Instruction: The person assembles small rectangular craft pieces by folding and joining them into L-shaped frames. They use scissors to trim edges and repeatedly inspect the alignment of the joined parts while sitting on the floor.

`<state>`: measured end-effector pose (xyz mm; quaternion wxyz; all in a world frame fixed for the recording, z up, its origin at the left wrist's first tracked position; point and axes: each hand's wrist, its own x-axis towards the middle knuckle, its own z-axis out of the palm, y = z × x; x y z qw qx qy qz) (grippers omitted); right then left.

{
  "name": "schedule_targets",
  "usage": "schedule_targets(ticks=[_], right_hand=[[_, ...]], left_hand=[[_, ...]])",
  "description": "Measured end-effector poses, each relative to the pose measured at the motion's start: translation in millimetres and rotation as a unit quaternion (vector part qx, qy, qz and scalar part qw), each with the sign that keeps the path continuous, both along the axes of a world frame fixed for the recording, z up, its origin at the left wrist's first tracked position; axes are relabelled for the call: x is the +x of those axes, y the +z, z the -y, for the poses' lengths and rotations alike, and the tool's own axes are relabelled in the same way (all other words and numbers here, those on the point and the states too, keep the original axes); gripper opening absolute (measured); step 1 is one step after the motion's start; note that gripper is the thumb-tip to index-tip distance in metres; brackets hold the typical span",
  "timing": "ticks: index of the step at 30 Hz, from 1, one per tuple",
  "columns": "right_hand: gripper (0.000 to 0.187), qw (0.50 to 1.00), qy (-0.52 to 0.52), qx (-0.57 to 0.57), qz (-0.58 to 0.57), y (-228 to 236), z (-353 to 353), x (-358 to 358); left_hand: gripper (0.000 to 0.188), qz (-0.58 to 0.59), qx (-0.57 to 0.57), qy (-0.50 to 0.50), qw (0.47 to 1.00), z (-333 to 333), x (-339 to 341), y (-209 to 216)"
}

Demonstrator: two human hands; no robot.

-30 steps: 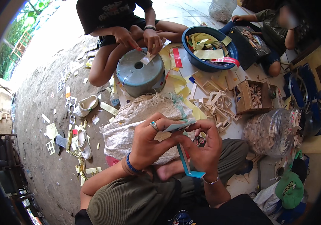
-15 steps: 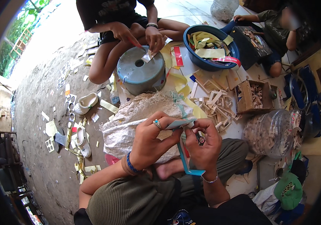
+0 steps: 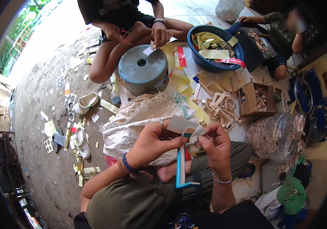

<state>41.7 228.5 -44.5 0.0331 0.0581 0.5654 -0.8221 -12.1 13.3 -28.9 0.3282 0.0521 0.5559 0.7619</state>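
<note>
In front of my lap, my left hand [image 3: 154, 142] pinches a thin wooden frame piece [image 3: 183, 168] with light blue covering along its edges. A white paper flap [image 3: 182, 124] spreads from its upper end, beside a bit of bare wood. My right hand [image 3: 216, 147] is closed on the right part of that paper, thumb against fingers. Under its fingertips shows a small dark ring [image 3: 198, 144]; what it belongs to is hidden. The piece's blue lower end bends to the right above my trousers.
Ahead, a co-worker holds red-handled scissors [image 3: 125, 38] and a white piece over an upturned grey tub [image 3: 142, 74]. Beyond a pale sack [image 3: 127, 118] lie a blue basin [image 3: 193, 57] of scraps, wooden frames [image 3: 220, 108], a box [image 3: 247, 107] and a clear jar [image 3: 266, 135]. Clogs [image 3: 86, 103] lie left.
The piece has tilted and its blue lower end has swung left. The white paper now stands spread open, and my right hand has turned. The co-worker's scissors have moved away from the white piece.
</note>
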Motion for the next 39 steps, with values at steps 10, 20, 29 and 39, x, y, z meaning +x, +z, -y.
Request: schedule_targets(ticks=[10,20,29,39], right_hand=[[0.049,0.992,0.107,0.036,-0.059,7.1,-28.5,1.8],[0.035,0.901,0.076,0.285,-0.317,17.3,-30.3,-14.8],[0.024,0.866,0.083,0.341,-0.356,27.0,-32.7,-22.0],[0.024,0.857,0.041,0.427,-0.286,26.9,-48.1,-34.1]], left_hand=[[0.036,0.221,0.068,-0.033,0.972,8.0,1.5,5.4],[0.031,0.247,0.145,-0.059,0.956,11.6,6.8,8.3],[0.052,0.259,0.230,-0.121,0.930,12.5,9.5,1.5],[0.048,0.242,0.214,-0.063,0.944,13.1,8.4,4.4]])
